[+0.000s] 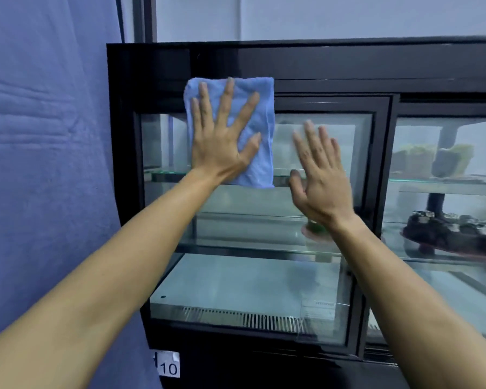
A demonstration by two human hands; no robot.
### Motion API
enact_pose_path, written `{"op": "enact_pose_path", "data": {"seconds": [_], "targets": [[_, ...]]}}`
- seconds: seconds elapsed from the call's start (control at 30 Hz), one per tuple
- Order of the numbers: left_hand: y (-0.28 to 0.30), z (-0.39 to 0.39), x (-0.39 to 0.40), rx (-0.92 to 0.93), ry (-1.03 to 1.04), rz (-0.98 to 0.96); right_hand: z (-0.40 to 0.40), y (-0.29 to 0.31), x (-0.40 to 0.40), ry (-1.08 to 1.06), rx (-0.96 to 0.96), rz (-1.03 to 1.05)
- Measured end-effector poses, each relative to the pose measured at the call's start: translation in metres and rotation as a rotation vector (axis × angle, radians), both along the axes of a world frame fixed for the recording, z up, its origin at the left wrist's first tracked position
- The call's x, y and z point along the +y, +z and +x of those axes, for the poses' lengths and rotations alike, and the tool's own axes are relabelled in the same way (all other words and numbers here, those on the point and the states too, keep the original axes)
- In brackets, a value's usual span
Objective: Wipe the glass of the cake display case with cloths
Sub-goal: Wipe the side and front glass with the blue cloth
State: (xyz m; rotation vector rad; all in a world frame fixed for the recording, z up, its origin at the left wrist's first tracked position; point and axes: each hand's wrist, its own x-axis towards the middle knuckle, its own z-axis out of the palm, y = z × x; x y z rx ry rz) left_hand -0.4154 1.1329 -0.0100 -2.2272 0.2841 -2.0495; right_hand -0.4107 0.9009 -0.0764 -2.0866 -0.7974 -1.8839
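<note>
A black-framed cake display case (292, 66) stands in front of me, with sliding glass doors (250, 276). My left hand (222, 141) presses a light blue cloth (260, 153) flat against the upper left of the glass, fingers spread and straight. The cloth's top edge overlaps the black frame above the glass. My right hand (320, 181) is raised beside it with straight fingers, held at the same glass pane and empty; whether it touches the glass is unclear.
A blue quilted fabric (45, 164) hangs at the left of the case. Inside, glass shelves (443, 182) carry a dark chocolate cake (455, 231) and pale cake slices (432, 161) on the right. A label reading 10 (169, 367) sits at the case's lower left.
</note>
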Motion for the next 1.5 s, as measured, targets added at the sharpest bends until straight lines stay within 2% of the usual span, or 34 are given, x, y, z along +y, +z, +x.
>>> {"op": "enact_pose_path", "data": {"seconds": [0.07,0.17,0.2,0.3,0.37,0.5,0.57,0.67,0.73,0.8,0.87,1.0,1.1,1.17,1.27,1.4,1.43,1.5], "targets": [[-0.019,-0.002,-0.008,0.035,-0.046,0.129,0.001,0.000,-0.023,-0.135,-0.006,0.123],[-0.068,-0.006,0.024,0.065,-0.060,0.267,0.005,-0.003,-0.040,-0.209,0.034,0.095],[-0.075,-0.006,0.041,0.060,-0.050,0.217,0.005,-0.003,-0.042,-0.203,0.037,0.068],[-0.049,-0.009,0.067,0.086,-0.025,-0.169,0.007,-0.007,-0.049,-0.215,0.003,0.073],[-0.019,-0.008,0.051,0.080,-0.011,-0.266,0.008,-0.010,-0.053,-0.168,-0.005,0.109],[0.016,0.000,-0.030,-0.004,-0.018,0.000,0.011,-0.008,-0.061,0.094,0.007,0.188],[-0.001,0.000,-0.063,-0.003,-0.073,0.134,0.014,-0.009,-0.065,0.129,0.013,0.194],[-0.097,-0.006,-0.065,0.085,-0.206,0.375,0.013,-0.009,-0.067,0.127,0.008,0.190],[-0.176,-0.011,-0.032,0.201,-0.192,0.596,0.013,-0.010,-0.069,0.065,-0.007,0.139],[-0.210,-0.013,0.016,0.267,-0.128,0.663,0.013,-0.011,-0.072,0.013,-0.008,0.095],[-0.188,-0.012,0.052,0.234,-0.089,0.512,0.013,-0.012,-0.072,-0.009,-0.012,0.070],[-0.074,-0.003,0.044,0.075,-0.066,0.147,0.015,-0.014,-0.076,0.002,0.008,0.145],[-0.007,0.004,-0.018,-0.034,-0.073,0.077,0.018,-0.022,-0.085,0.058,0.079,0.270],[0.001,0.003,-0.060,-0.061,-0.093,0.110,0.019,-0.023,-0.092,0.144,0.118,0.270],[-0.053,0.004,-0.091,-0.011,-0.164,0.263,0.021,-0.021,-0.101,0.174,0.116,0.185],[-0.207,-0.005,-0.084,0.168,-0.209,0.679,0.025,-0.024,-0.111,-0.023,0.092,0.116],[-0.229,-0.007,-0.075,0.192,-0.192,0.767,0.024,-0.026,-0.112,-0.052,0.094,0.114],[-0.215,-0.003,-0.061,0.197,-0.204,0.829,0.021,-0.030,-0.112,-0.060,0.112,0.101]]}}
